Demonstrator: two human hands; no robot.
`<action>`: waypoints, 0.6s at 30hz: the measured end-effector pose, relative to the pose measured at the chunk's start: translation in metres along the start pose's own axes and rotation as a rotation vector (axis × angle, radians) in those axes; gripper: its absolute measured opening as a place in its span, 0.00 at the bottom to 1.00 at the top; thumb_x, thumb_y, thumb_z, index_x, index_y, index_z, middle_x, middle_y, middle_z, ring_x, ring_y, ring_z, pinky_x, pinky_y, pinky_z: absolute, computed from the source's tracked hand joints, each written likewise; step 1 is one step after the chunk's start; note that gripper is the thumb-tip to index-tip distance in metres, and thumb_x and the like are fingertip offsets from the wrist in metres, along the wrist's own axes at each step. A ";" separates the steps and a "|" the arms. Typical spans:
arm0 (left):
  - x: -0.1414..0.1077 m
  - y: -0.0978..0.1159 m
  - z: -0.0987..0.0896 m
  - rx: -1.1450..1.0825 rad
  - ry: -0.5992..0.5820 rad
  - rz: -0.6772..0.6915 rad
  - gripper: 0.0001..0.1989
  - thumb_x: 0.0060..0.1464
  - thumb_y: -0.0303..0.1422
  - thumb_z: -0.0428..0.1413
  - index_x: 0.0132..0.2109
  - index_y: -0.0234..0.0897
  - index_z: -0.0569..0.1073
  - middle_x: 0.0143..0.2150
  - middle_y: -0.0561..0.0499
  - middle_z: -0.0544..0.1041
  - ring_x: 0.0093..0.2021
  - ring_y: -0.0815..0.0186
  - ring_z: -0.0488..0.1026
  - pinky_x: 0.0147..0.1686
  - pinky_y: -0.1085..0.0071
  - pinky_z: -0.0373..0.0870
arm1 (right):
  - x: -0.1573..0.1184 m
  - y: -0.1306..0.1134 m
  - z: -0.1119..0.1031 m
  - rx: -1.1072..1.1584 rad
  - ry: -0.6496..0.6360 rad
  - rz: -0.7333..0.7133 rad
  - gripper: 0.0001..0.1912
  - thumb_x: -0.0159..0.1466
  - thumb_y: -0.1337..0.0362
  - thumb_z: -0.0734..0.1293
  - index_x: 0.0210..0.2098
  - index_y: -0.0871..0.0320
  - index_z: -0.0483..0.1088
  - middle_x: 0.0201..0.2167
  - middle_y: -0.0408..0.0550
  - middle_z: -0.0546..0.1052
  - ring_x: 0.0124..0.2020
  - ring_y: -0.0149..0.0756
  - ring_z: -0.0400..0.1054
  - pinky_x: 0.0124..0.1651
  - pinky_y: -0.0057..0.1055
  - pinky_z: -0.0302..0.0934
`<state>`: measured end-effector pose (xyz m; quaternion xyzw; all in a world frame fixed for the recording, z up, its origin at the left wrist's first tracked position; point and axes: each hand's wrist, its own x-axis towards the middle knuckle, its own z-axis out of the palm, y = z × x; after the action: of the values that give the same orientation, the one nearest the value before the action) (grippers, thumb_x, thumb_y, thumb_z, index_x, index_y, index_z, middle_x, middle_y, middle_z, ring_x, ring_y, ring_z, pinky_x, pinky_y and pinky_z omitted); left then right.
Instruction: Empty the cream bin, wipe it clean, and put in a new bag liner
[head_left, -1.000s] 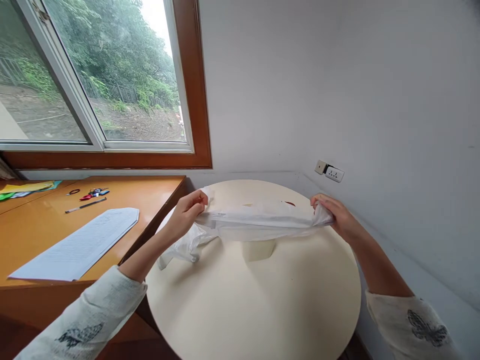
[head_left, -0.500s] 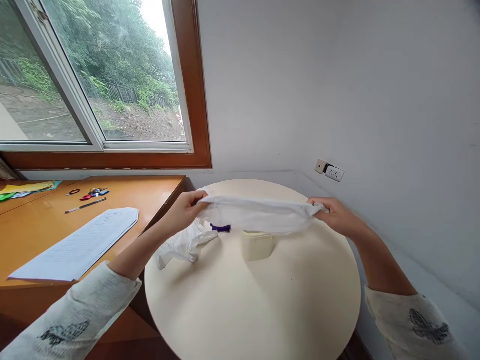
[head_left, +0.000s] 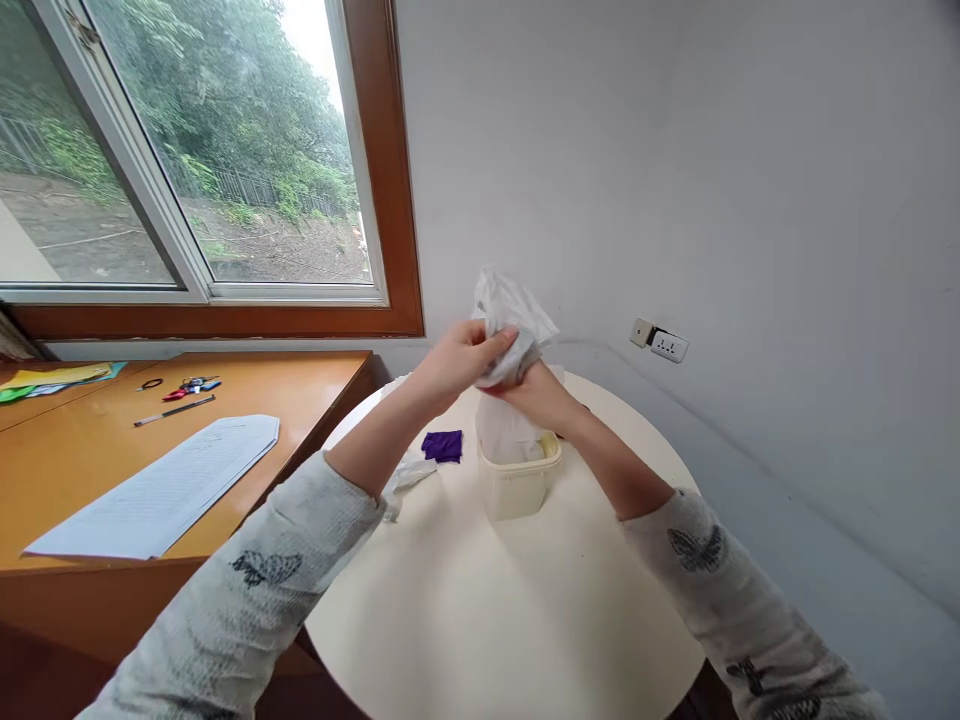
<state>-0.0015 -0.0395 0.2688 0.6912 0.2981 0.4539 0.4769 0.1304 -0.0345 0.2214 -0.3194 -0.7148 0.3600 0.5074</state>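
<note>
Both hands meet above the round table, gathering a thin white plastic bag (head_left: pixel 514 300). My left hand (head_left: pixel 469 360) is closed on the bunched bag, thumb across the front. Just below and to the right, my right hand (head_left: pixel 536 390) grips the same bag; its fingers are partly hidden behind the folds. A lower part of the bag hangs down to a small cream plastic bin (head_left: pixel 517 492) standing under the hands. Left of the bin lies a folded purple cloth (head_left: pixel 442 446). A second crumpled white bag (head_left: pixel 409 475) is partly covered by my left forearm.
The cream round table (head_left: pixel 502 620) stands beside a wooden desk (head_left: pixel 300 385). On the desk are papers (head_left: pixel 165 490), a pen (head_left: pixel 174 411), keys (head_left: pixel 191 387) and a black ring (head_left: pixel 151 384). A wall socket (head_left: pixel 669 346) is at the right.
My hands have come together from wide apart, and the bag once stretched between them is now bunched. More of the purple cloth and the bin's rim show.
</note>
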 end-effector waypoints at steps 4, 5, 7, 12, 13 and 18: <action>-0.011 -0.006 0.006 0.211 0.128 0.183 0.12 0.51 0.40 0.56 0.34 0.33 0.71 0.34 0.49 0.72 0.38 0.63 0.70 0.39 0.68 0.65 | 0.020 0.018 -0.002 0.027 0.211 -0.034 0.09 0.50 0.64 0.67 0.33 0.56 0.69 0.29 0.43 0.74 0.33 0.36 0.67 0.37 0.32 0.62; -0.017 -0.014 0.007 0.250 0.224 0.237 0.13 0.51 0.39 0.56 0.40 0.35 0.71 0.41 0.47 0.72 0.44 0.61 0.69 0.44 0.66 0.64 | 0.024 0.022 -0.005 0.055 0.270 0.007 0.07 0.50 0.65 0.66 0.30 0.57 0.69 0.25 0.41 0.73 0.29 0.33 0.66 0.33 0.31 0.61; -0.030 -0.038 0.010 0.310 0.403 0.258 0.21 0.49 0.39 0.57 0.50 0.41 0.65 0.52 0.46 0.66 0.53 0.59 0.63 0.52 0.62 0.59 | 0.029 0.027 -0.012 0.096 0.370 0.088 0.02 0.49 0.67 0.63 0.24 0.58 0.66 0.18 0.39 0.68 0.22 0.28 0.60 0.26 0.27 0.56; -0.065 -0.119 0.021 0.345 0.285 0.012 0.58 0.32 0.39 0.67 0.64 0.47 0.39 0.66 0.40 0.43 0.64 0.49 0.45 0.59 0.51 0.48 | 0.039 0.021 -0.019 0.196 0.458 0.078 0.03 0.47 0.68 0.61 0.19 0.57 0.60 0.15 0.36 0.61 0.19 0.24 0.54 0.24 0.25 0.51; -0.069 -0.132 0.024 0.319 0.260 -0.012 0.60 0.31 0.39 0.68 0.64 0.47 0.37 0.66 0.39 0.40 0.65 0.47 0.43 0.60 0.51 0.47 | 0.042 0.017 -0.020 0.225 0.471 0.058 0.03 0.46 0.68 0.62 0.20 0.57 0.60 0.15 0.35 0.60 0.19 0.24 0.53 0.23 0.25 0.50; -0.078 -0.171 0.037 0.240 0.305 -0.021 0.58 0.32 0.39 0.68 0.64 0.47 0.39 0.65 0.41 0.43 0.65 0.49 0.41 0.61 0.52 0.45 | 0.060 -0.022 -0.038 0.335 0.554 -0.186 0.04 0.47 0.68 0.62 0.21 0.56 0.59 0.18 0.35 0.59 0.20 0.23 0.53 0.24 0.24 0.52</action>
<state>0.0038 -0.0568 0.0778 0.6630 0.4264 0.5095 0.3450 0.1480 0.0103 0.2783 -0.2507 -0.5068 0.3243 0.7584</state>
